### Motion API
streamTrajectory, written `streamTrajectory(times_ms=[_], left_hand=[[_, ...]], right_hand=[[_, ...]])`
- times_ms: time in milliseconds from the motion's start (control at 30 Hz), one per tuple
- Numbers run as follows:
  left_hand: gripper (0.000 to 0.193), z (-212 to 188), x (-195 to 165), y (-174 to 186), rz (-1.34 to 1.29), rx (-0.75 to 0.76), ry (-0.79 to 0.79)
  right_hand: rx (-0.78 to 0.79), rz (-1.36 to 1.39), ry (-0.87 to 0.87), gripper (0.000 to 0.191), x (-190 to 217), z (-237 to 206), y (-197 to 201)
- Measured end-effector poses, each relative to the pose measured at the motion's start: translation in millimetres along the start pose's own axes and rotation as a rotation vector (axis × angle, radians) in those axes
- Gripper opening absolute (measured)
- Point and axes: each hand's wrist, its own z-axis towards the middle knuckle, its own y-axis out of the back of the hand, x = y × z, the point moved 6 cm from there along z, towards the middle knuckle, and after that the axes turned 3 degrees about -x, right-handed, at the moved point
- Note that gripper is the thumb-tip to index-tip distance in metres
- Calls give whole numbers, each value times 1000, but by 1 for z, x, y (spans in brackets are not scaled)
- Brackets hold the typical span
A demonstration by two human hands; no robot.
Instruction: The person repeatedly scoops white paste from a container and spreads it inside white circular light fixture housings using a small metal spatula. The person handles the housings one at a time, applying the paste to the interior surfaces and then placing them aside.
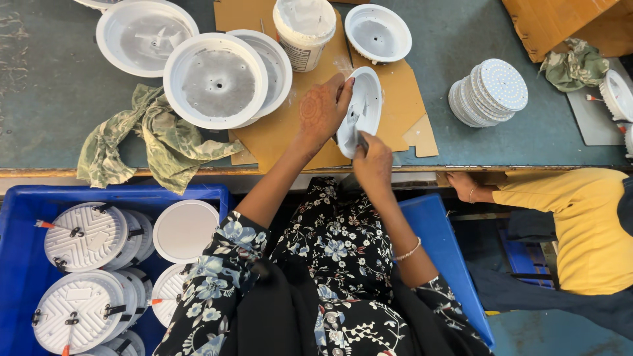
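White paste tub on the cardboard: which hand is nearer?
Left. The left hand grips the tilted white lamp housing just below and right of the white paste tub. The right hand sits lower, at the housing's bottom edge, farther from the tub.

The small tool [361,140] in the right hand [372,160] is mostly hidden.

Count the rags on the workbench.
2. One green patterned rag lies crumpled at the bench's left front edge; a second rag sits bunched at the far right, beside the stack of white discs.
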Motion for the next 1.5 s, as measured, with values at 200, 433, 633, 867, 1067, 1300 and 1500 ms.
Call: streamTrajectory(times_ms=[200, 433, 633, 867, 1067, 1300, 1500], left_hand=[[31, -15, -8, 2, -13, 1, -2], [34, -17, -7, 4, 81, 28, -5], [33, -11, -7, 5, -4, -12, 20], [34, -12, -10, 1, 20, 5, 46], [34, -11, -18, 0, 26, -16, 36], [32, -16, -18, -2, 14, -18, 102], [31, -21, -26, -5, 64, -23, 55]], right_hand=[[97, 210, -71, 32, 31, -2, 13], [-126, 242, 189, 31, 31, 55, 34], [-92, 112, 343, 36, 47, -4, 27], [-112, 253, 160, 24, -2, 23, 39], [-109, 178, 140, 27, -9, 40, 27], [-1, 245, 116, 29, -2, -10, 32], [-160, 294, 110, 28, -26, 55, 39]])
